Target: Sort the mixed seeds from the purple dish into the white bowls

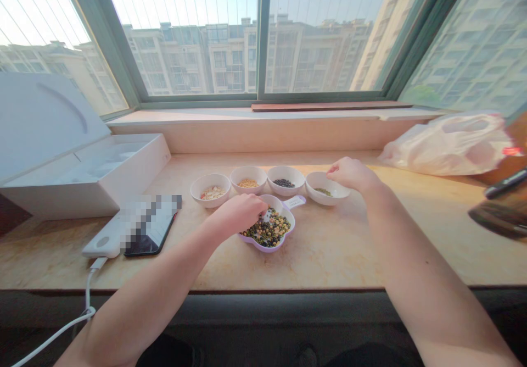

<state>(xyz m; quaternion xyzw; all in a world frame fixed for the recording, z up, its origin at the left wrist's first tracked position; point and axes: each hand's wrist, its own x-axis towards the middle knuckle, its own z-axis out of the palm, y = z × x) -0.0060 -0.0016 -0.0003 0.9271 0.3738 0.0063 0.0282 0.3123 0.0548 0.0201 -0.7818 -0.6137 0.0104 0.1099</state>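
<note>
Left hand point(242, 213) was over purple lobed dish point(269, 249); right hand point(353, 173) over round white bowl point(324, 199) nearest right edge of tabletop point(337, 257). Fingers were curled; grasp could not be determined.

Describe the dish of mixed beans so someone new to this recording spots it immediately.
Below the window, four round white bowls stand in a row on the counter. The dish sits just in front of them, with the left hand over it. Unlike the bowls, it has a lavender outside and a protruding handle.
</note>
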